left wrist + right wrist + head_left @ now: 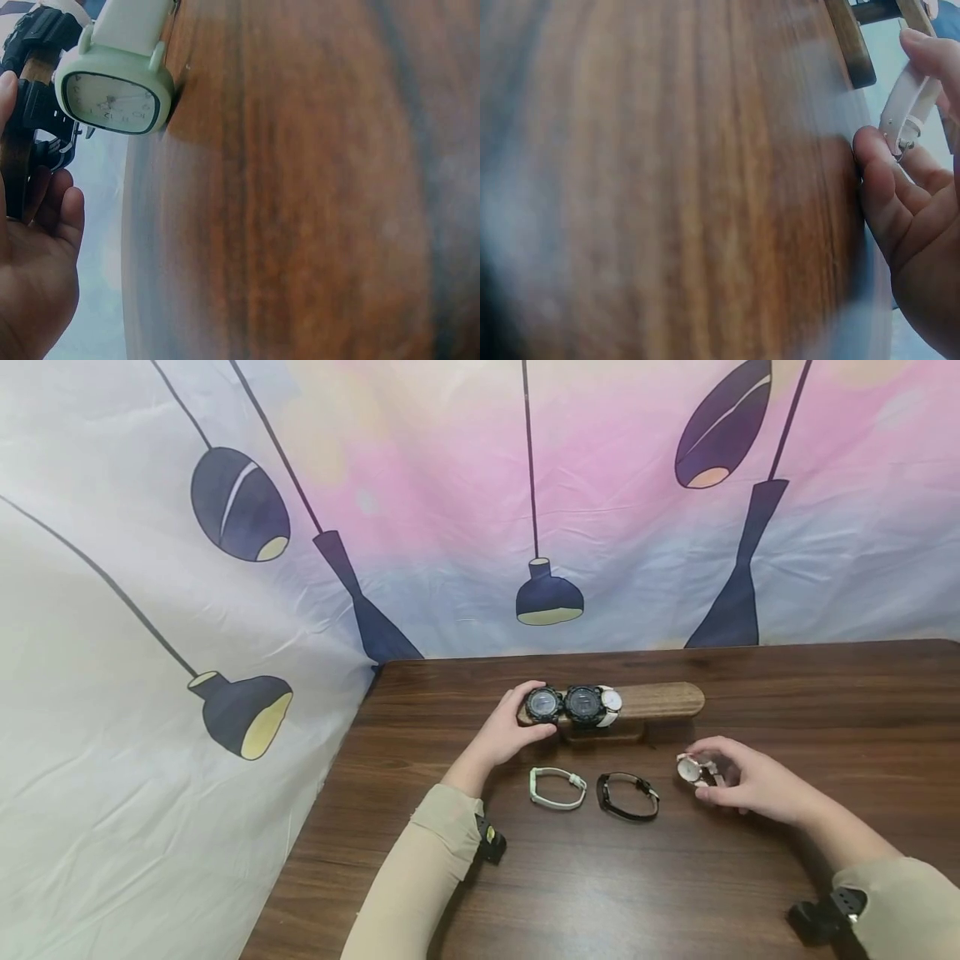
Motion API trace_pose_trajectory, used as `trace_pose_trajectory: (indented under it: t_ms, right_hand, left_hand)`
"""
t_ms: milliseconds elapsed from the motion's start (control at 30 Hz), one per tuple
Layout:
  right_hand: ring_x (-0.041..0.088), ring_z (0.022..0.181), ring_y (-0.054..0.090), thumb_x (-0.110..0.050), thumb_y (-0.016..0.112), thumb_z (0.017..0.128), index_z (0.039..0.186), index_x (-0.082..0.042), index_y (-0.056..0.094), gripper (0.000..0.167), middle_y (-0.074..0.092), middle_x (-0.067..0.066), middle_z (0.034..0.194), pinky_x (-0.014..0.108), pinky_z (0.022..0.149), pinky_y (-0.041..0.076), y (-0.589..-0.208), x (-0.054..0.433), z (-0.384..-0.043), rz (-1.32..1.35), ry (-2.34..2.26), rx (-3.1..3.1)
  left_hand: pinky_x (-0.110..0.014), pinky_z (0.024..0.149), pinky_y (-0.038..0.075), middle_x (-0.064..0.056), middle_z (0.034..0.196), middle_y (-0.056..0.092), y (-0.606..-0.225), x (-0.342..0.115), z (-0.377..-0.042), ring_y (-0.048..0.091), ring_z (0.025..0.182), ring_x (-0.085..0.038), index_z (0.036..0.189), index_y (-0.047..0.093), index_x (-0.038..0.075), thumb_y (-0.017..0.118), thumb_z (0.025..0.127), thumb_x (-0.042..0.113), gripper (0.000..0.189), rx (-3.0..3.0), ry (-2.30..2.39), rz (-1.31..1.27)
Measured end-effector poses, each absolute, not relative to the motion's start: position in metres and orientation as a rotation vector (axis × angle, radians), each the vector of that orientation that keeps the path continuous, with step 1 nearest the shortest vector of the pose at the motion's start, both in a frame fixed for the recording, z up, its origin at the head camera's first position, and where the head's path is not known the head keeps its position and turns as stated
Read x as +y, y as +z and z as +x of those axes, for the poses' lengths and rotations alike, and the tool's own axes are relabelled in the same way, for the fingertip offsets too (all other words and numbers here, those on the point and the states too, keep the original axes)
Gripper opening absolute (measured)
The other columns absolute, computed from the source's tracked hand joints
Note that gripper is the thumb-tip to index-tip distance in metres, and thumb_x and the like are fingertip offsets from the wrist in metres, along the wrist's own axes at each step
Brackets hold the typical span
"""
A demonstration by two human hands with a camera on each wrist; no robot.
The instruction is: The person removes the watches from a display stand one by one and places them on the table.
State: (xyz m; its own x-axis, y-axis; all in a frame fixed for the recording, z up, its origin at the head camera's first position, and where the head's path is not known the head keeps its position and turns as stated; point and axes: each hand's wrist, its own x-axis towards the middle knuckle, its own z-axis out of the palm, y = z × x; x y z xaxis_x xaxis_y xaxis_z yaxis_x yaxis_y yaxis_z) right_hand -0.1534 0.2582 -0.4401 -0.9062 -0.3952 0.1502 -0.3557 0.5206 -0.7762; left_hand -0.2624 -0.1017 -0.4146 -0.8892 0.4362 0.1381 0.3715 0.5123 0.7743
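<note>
My left hand (pixel 504 727) grips the left end of a wooden watch stand (pixel 663 700), its thumb and fingers about a black digital watch (pixel 543 703) strapped there. Beside it on the bar sit a second black watch (pixel 582 704) and a white-strapped watch (pixel 611 700). My right hand (pixel 757 778) holds a small round-dial watch (pixel 688 768) just right of the stand. Its pale strap (pixel 904 109) and buckle show between thumb and fingers in the right wrist view. Nearer me a mint-green watch (pixel 557 788) and a slim black watch (pixel 628 797) lie on the table.
The dark wood-grain table (pixel 600 885) reaches back to a patterned cloth (pixel 450 485) with printed lamps. Up close in the left wrist view, the mint-green watch (pixel 112 101) stands between the camera and the stand.
</note>
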Motion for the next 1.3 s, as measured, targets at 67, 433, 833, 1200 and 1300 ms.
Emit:
trace_pose_trajectory:
  t_ms: [67,433,833,1200,1300]
  right_hand:
    - [0.006,0.055,0.05,-0.017,0.076,0.079,0.12,-0.01,0.053,0.047,0.055,0.009,0.104,0.027,0.045,0.044,-0.441,0.256,-0.154,-0.746,-1.285,2.768]
    - [-0.003,0.063,0.046,-0.033,0.079,0.074,0.116,-0.017,0.059,0.049,0.053,0.001,0.099,0.023,0.055,0.041,-0.437,0.248,-0.15,-0.768,-0.988,2.973]
    - [0.014,0.085,0.057,-0.055,0.075,0.07,0.123,-0.02,0.056,0.065,0.054,-0.001,0.108,0.038,0.064,0.045,-0.439,0.233,-0.151,-0.702,-0.77,3.055]
    - [0.01,0.084,0.054,-0.048,0.078,0.07,0.116,-0.023,0.06,0.056,0.054,-0.005,0.105,0.039,0.069,0.046,-0.439,0.236,-0.151,-0.758,-0.742,3.041]
    - [0.009,0.084,0.054,-0.048,0.078,0.069,0.116,-0.024,0.06,0.056,0.054,-0.006,0.106,0.038,0.069,0.046,-0.44,0.238,-0.15,-0.782,-0.746,3.037]
  left_hand:
    - [-0.045,0.094,0.039,-0.007,0.131,0.041,-0.414,-0.102,-0.262,0.046,0.116,-0.023,0.139,0.039,0.03,0.073,0.082,0.033,0.067,2.663,1.338,0.709]
    - [-0.047,0.095,0.038,-0.008,0.135,0.039,-0.415,-0.102,-0.262,0.043,0.12,-0.024,0.14,0.038,0.03,0.072,0.082,0.035,0.067,2.649,1.335,0.698]
    - [-0.047,0.097,0.036,-0.008,0.134,0.04,-0.414,-0.102,-0.262,0.042,0.122,-0.024,0.139,0.039,0.03,0.073,0.082,0.035,0.067,2.654,1.347,0.695]
    - [-0.047,0.097,0.036,-0.007,0.136,0.038,-0.414,-0.102,-0.262,0.041,0.123,-0.023,0.14,0.038,0.031,0.072,0.082,0.036,0.067,2.651,1.334,0.688]
    - [-0.047,0.097,0.036,-0.008,0.136,0.038,-0.414,-0.102,-0.262,0.041,0.123,-0.024,0.14,0.038,0.031,0.072,0.082,0.036,0.067,2.648,1.337,0.689]
